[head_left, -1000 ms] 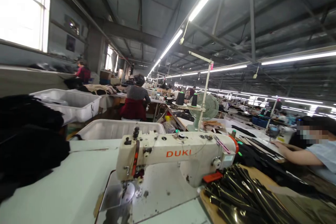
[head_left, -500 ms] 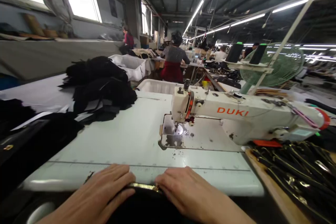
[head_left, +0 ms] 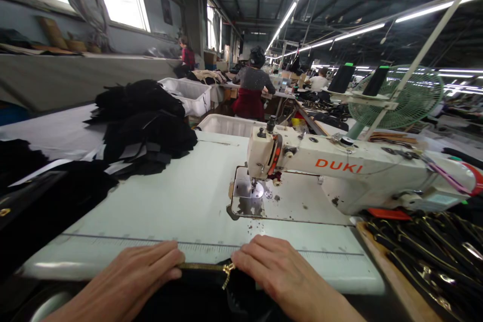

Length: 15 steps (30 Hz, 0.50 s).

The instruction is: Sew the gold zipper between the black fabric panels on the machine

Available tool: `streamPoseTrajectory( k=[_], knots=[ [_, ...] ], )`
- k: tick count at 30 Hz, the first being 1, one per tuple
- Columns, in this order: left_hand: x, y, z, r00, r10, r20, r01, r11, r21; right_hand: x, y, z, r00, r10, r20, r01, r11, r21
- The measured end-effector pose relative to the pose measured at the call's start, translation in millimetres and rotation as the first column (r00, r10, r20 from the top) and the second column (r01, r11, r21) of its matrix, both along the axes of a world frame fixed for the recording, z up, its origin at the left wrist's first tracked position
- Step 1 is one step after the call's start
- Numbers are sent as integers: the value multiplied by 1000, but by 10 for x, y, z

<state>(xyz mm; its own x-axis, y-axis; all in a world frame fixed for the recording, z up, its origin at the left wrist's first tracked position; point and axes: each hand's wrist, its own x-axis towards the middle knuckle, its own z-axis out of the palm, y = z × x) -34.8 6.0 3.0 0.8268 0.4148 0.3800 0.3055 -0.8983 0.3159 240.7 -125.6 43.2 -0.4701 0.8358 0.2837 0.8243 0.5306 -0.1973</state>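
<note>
A black fabric piece (head_left: 199,294) with a gold-toothed zipper (head_left: 202,266) hangs over the front edge of the sewing table (head_left: 177,196). My left hand (head_left: 151,269) is closed on the zipper's left end, thumb below and fingers above. At the other end my right hand (head_left: 269,269) grips the zipper beside its gold slider (head_left: 228,267), whose pull dangles down. Between the hands the zipper runs nearly straight. Behind them stands a white sewing machine (head_left: 302,156) with its needle area bare of fabric. The lower part of the fabric is too dark to make out.
Black fabric pieces (head_left: 147,126) are heaped at the left. Several black zippered strips (head_left: 426,256) lie on a wooden board at the right. White bins (head_left: 188,94) stand behind the table, and a person (head_left: 253,85) sits farther back. A green fan (head_left: 400,95) stands behind the machine.
My hands have spread slightly apart, showing more of the zipper. The slider's pull now hangs in plain sight. The view has shifted a little.
</note>
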Motion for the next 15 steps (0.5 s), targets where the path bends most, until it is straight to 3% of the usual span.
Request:
streamPoseTrajectory(
  k=[2,5,8,10,12,14,15],
  knots=[
    [80,-43,34,998,-53,-15,52,996,-76,-52,47,0,1000,14,-17,-13,1000,28],
    [281,-200,-3,996,-67,55,81,947,-312,-140,124,-32,996,51,-69,-46,996,75],
    [430,-347,-133,981,21,193,76,873,-481,-190,160,-89,973,73,-221,-41,989,144],
    [462,-399,-202,965,76,251,61,864,-500,-192,145,-106,907,5,-421,65,986,153],
    [462,-418,-212,953,98,286,55,874,-483,-179,103,-92,783,-138,-607,228,971,74],
    [460,-423,-165,944,113,311,47,885,-464,-169,50,-66,699,-250,-670,310,950,-31],
    [463,-426,-128,938,121,326,44,889,-457,-171,26,-60,697,-271,-664,308,949,-64]
  ],
)
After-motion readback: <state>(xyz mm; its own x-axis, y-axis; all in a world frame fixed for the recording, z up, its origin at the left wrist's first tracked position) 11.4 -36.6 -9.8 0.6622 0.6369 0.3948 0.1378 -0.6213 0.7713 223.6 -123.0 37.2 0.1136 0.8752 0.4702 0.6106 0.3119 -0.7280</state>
